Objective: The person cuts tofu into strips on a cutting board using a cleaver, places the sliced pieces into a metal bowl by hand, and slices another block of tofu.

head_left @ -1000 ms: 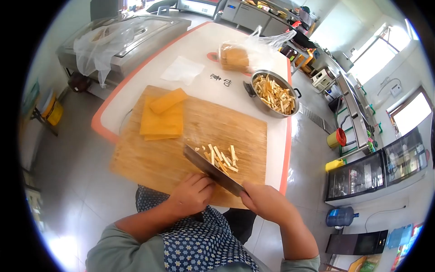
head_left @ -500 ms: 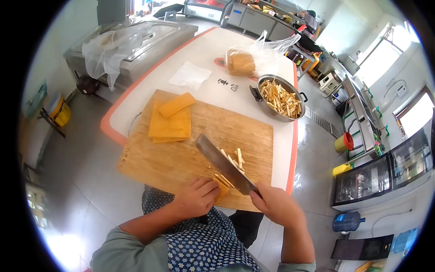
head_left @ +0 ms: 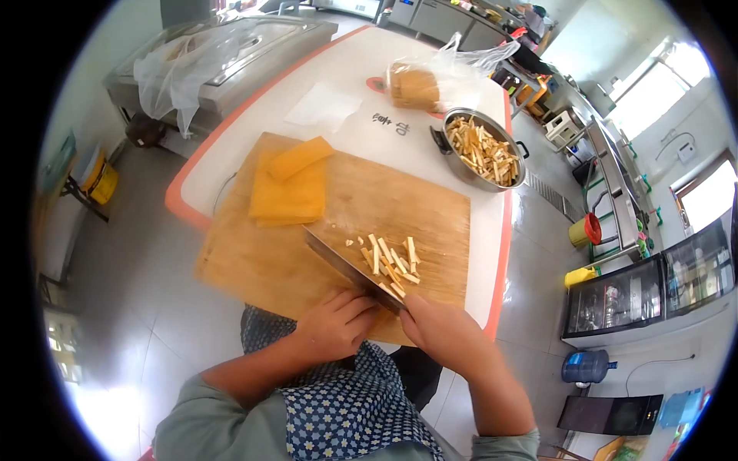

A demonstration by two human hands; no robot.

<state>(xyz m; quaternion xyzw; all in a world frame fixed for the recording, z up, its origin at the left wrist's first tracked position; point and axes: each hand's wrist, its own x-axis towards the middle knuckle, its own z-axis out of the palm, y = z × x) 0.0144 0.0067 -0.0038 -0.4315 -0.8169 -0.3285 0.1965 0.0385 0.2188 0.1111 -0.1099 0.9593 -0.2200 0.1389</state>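
Note:
My right hand grips the handle of a cleaver, its blade slanting up and left across the cutting board. Fingers curled, my left hand presses at the board's near edge, right beside the blade. The piece of yellow pressed tofu under it is mostly hidden by fingers and blade. Beyond the blade lie loose cut tofu strips, pale inside with yellow skin. A stack of uncut yellow tofu slabs sits on the board's far left, a narrower slab lying askew on top.
A steel pot of cut strips stands past the board's far right corner. Behind it is a clear plastic bag with more yellow slabs. A white sheet lies on the white table. A steel counter stands left.
The cleaver has shifted left, toward my left hand, and more strips show spread on its right. My left hand stays near the same place. The view has tilted slightly.

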